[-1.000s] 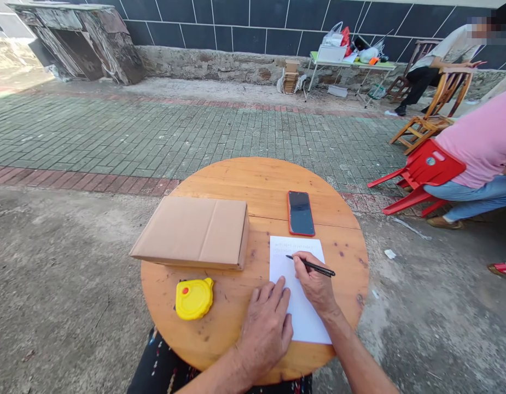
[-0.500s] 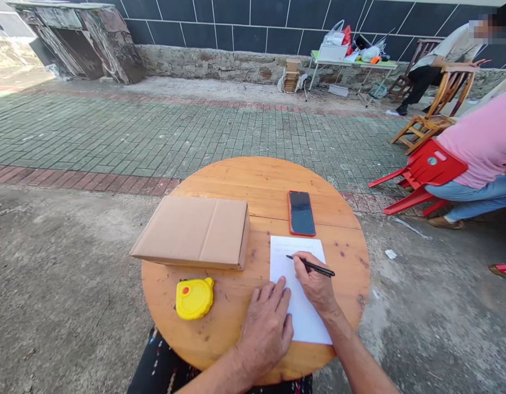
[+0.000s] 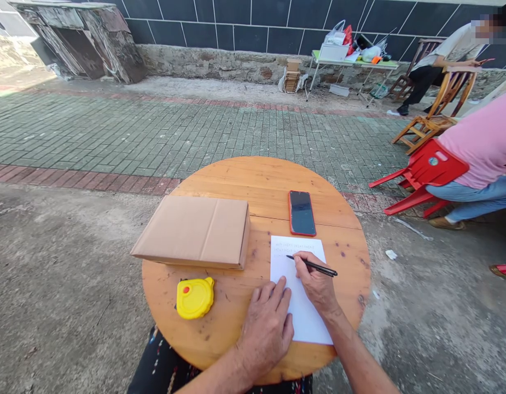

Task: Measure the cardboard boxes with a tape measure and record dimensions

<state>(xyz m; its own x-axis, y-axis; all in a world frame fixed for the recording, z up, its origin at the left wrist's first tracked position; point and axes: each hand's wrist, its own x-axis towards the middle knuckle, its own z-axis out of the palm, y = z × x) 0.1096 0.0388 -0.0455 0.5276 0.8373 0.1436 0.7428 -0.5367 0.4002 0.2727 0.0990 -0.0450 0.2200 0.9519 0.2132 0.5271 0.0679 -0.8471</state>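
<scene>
A white sheet of paper (image 3: 304,323) lies on the round wooden table (image 3: 236,339), with rows of small handwriting near its top edge. My right hand (image 3: 317,282) is closed around a black pen (image 3: 324,269), its tip on the paper at the left end of a written line. Flat across the paper's left edge and the tabletop rests my left hand (image 3: 267,323), open, fingers pointing away from me. Left of that hand sits a yellow tape measure (image 3: 195,298) with a red button. Beyond the paper's top edge lies a phone (image 3: 302,213) in a red case.
A closed cardboard box (image 3: 191,227) takes up the table's left side. To the right, a person in pink sits on a red plastic chair (image 3: 435,164). Farther back are a wooden chair (image 3: 441,112), another seated person and a cluttered folding table (image 3: 355,61).
The pen's back end has tilted very slightly, while its tip stays near the same written line. My left hand, box, tape measure and phone have not visibly moved on the table.
</scene>
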